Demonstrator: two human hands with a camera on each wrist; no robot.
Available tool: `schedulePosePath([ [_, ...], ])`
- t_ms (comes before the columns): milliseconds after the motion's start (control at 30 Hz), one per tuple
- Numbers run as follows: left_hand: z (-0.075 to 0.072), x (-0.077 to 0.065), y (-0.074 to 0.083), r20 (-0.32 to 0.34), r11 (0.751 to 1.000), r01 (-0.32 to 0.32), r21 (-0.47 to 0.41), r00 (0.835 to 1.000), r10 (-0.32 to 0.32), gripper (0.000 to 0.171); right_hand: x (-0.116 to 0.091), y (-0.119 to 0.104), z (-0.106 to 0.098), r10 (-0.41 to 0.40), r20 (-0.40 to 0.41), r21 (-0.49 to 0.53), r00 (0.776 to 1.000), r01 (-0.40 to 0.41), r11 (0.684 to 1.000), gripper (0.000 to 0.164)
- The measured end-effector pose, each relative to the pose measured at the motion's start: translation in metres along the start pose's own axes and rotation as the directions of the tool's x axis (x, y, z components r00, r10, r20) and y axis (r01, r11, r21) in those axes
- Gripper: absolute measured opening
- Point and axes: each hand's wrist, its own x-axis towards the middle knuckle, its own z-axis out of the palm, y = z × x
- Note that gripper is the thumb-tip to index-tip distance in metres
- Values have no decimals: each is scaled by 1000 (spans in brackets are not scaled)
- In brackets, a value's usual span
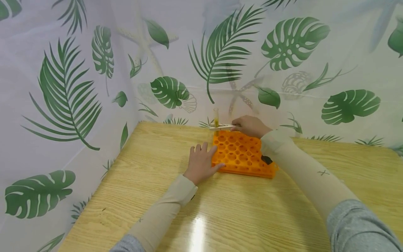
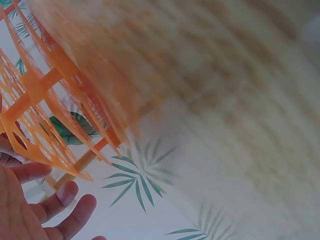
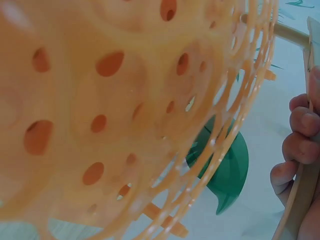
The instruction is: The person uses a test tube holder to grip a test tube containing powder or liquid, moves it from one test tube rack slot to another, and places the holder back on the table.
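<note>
In the head view, my right hand (image 1: 252, 126) grips a wooden test tube clamp (image 1: 224, 126) behind the rack. The clamp's far end is around a glass test tube (image 1: 216, 117) with yellow liquid, held upright at the back left corner of an orange test tube rack (image 1: 237, 154). The right wrist view shows curled fingers (image 3: 302, 125) around the clamp (image 3: 295, 210). Whether the tube's lower end (image 3: 287, 32) sits in a hole is unclear. At the rack's left end, my left hand (image 1: 201, 164) has its fingers extended and spread, the thumb against the rack's front left corner.
The rack stands on a light wood-grain table (image 1: 220, 217), near its back edge. Behind and to the left hangs a white sheet (image 1: 126, 94) printed with green leaves. A small black piece (image 1: 266, 160) shows beneath the right wrist.
</note>
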Motion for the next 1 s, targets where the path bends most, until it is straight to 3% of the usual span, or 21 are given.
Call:
schedulePosePath([
  [300, 0, 0, -1, -9, 1000, 1, 2, 1000, -1, 65, -2, 3, 6, 37, 3, 3, 999, -37, 999, 38],
  [1000, 1, 0, 0, 6, 1000, 9, 14, 1000, -9, 65, -6, 6, 9, 19, 14, -11, 1000, -19, 1000, 42],
])
